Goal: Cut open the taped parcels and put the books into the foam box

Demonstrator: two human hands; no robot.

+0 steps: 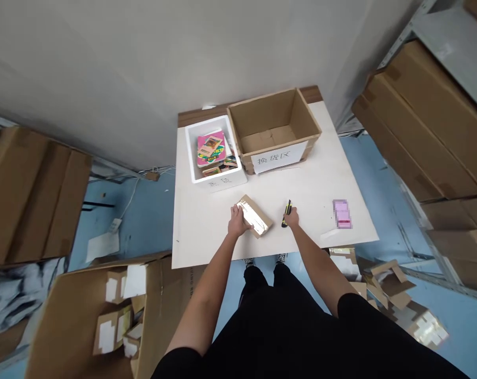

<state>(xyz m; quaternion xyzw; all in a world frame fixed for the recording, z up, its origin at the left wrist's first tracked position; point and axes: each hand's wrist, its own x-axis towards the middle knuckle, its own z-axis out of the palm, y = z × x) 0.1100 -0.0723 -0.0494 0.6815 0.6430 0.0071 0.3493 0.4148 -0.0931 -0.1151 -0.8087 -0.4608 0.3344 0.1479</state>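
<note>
Your left hand (237,220) clamps the parcel's (257,218) near end, pinning it flat on the table (202,226) in front of you so it can't slide. Your right hand (293,217) closes round the knife (287,209) just beside it, tip pointing safely away.

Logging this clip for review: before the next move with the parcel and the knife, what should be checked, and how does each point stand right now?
1. The small parcel lies flat on the table: ok.
2. The left hand holds the parcel's near end steady: ok.
3. The right hand has hold of the utility knife: ok.
4. Blade out or retracted: cannot tell, too small.
5. Knife apart from the parcel and the left hand: ok.
6. The pink item lies apart from both hands: ok.
</note>
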